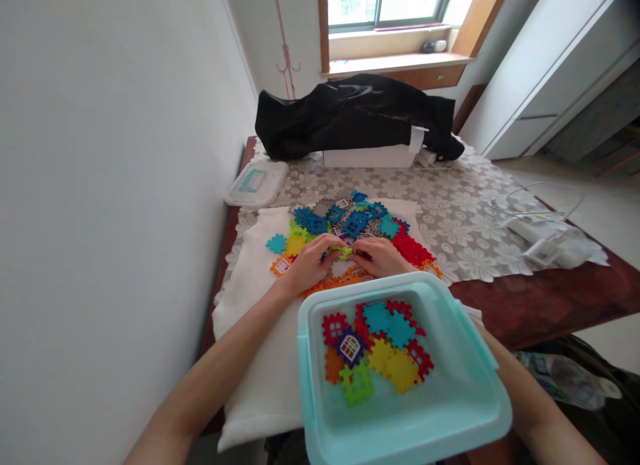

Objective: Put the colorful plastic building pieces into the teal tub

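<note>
My left hand (311,261) and my right hand (381,257) meet over the pile, fingers closed on a lime-green notched plastic building tile (342,252) between them. The fingertips cover part of it. Beyond the hands lie blue tiles (318,224), with red tiles (414,249) to the right and orange tiles (350,278) just below. A yellow tile (295,245) and a turquoise tile (277,243) lie to the left. Closest to me, an aqua plastic bin (460,385) holds several red, turquoise, yellow, purple, orange and green tiles.
White cloth (250,305) lies under the pile on a lace-covered table (460,218). A translucent lid (257,185) rests at the left edge by the wall. Black fabric (350,118) covers a white box (367,158) at the back. A cable and white packet (545,241) sit at right.
</note>
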Motion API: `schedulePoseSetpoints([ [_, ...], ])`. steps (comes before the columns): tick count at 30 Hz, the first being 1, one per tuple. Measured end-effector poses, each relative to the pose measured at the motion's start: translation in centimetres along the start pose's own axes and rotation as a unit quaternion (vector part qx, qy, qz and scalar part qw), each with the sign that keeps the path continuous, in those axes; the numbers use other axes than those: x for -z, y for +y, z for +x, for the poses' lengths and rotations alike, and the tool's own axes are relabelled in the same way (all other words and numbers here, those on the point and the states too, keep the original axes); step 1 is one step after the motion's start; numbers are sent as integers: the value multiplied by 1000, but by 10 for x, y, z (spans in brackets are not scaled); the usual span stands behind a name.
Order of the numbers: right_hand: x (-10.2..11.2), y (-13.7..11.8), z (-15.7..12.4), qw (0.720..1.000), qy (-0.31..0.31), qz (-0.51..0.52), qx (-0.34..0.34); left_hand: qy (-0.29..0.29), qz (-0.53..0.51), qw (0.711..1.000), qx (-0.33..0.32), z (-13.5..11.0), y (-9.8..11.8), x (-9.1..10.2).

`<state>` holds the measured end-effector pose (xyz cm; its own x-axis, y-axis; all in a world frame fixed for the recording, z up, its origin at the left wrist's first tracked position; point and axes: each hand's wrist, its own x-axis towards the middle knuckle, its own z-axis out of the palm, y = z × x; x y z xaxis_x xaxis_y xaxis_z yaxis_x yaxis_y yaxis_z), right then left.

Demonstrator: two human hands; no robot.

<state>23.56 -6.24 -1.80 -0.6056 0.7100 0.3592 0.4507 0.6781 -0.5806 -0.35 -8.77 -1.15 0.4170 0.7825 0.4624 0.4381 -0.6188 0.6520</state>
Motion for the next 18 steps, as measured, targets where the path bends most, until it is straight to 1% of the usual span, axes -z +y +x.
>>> schedulePoseSetpoints([
  [3, 2, -4, 1, 997, 36, 54, -38, 10, 15, 999, 29, 0, -1, -1],
  [6, 7, -8, 4, 980, 97, 148, -96, 13, 35, 998, 52, 1, -3, -2],
  [8, 13, -9, 5, 953, 139, 229, -138, -1, 72, 996, 53, 3, -5, -2],
  [10, 18, -10, 6, 915, 162, 325, -173, -27, 120, 991, 48, 5, -6, -2],
  [12, 24, -11, 5, 872, 151, 423, -195, -54, 156, 985, 45, 5, -5, -1],
  [14, 27, -13, 3, 832, 116, 505, -197, -68, 174, 981, 45, 5, -4, -1],
  [16, 29, -16, 1, 804, 69, 565, -171, -72, 182, 979, 47, 5, -2, 0],
  [18, 28, -17, 0, 788, 18, 603, -121, -70, 191, 978, 54, 4, 0, 0],
])
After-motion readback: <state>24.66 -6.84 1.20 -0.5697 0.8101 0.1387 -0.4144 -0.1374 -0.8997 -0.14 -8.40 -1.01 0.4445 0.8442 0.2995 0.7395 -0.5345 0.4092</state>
